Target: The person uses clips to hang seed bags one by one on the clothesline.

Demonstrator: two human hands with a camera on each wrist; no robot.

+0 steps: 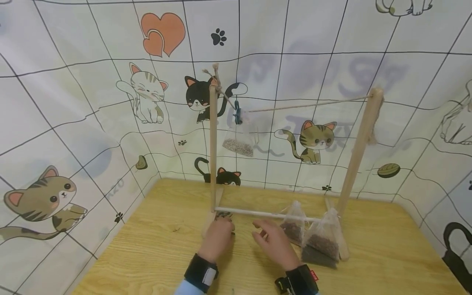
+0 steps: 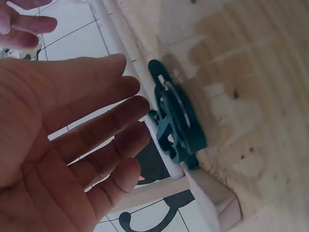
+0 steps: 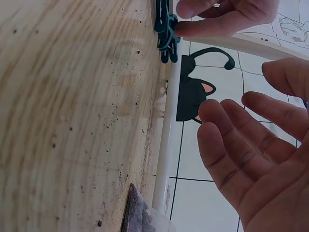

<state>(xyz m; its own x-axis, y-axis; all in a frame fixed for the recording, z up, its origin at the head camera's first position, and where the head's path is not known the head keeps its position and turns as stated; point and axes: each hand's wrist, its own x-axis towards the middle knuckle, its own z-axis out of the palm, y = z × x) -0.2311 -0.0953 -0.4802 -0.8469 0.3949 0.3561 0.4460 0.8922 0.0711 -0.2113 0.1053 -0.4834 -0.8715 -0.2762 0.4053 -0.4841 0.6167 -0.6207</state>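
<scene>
Progress: one filled bag (image 1: 237,146) hangs by a clip (image 1: 237,114) from the rope (image 1: 309,105), near the left post of the wooden frame (image 1: 213,147). Remaining, judged from layout: unhung bags (image 1: 321,241) on the table (image 1: 147,246) at the frame's right foot; count unclear, overlapping. Spare clips (image 2: 176,116) lie by its left foot. Left hand (image 1: 218,235) there: fingers loosely extended, pinching nothing; contact uncertain. Right hand (image 1: 274,241), before the frame's middle: fingers slightly spread, holding nothing.

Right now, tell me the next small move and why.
Probably have the left hand pinch one of the clips: it is right beside them, one bag already hangs clipped to the string, and other bags sit unhung on the table.
</scene>
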